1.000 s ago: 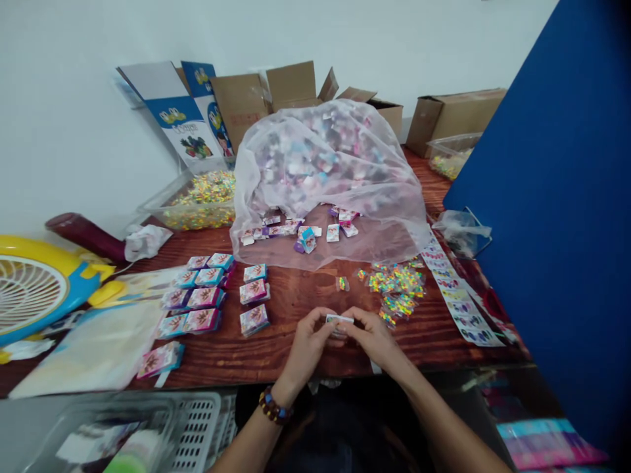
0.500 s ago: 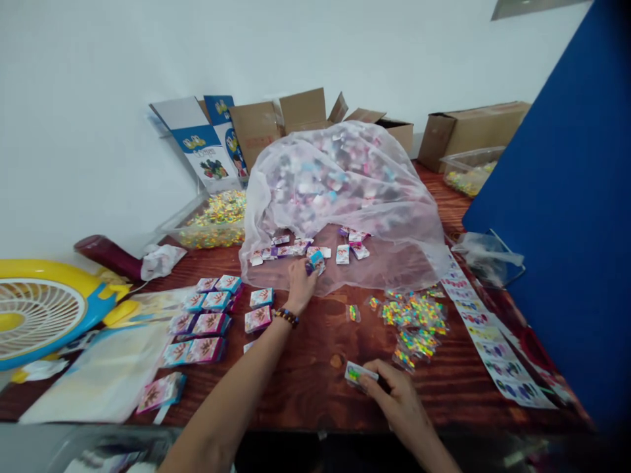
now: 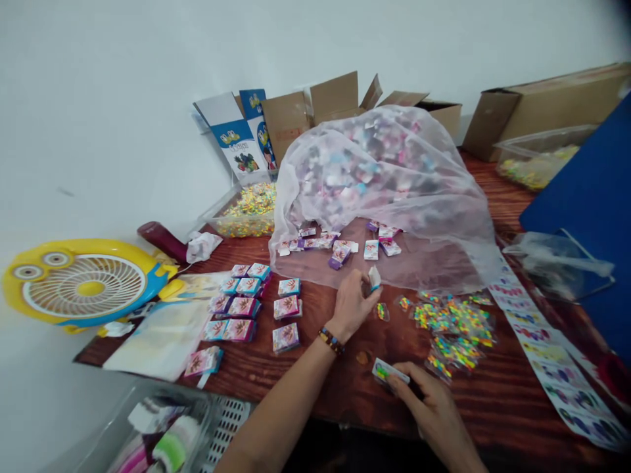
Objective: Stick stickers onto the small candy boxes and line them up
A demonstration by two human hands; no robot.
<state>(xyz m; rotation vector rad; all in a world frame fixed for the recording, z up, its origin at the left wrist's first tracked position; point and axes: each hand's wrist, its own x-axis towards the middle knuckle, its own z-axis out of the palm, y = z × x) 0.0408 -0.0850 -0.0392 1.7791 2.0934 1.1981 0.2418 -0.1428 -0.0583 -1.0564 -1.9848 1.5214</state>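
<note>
My left hand reaches forward over the wooden table and pinches a small flat box between thumb and fingers, just in front of the big clear plastic bag full of small boxes. My right hand rests near the table's front edge, fingers closed on a small white box with a colourful packet. A pile of bright small packets lies to the right of both hands. Rows of finished small boxes lie to the left.
A yellow fan lies at the left. Cardboard boxes, a clear tub of colourful packets and a dark red bottle stand behind. Sticker strips run along the right, beside a blue panel. A white basket sits below.
My hands parted: the left reached to the loose boxes at the bag's mouth, took one and drew it back a little. The right stayed near the front edge holding its box. The view swung left.
</note>
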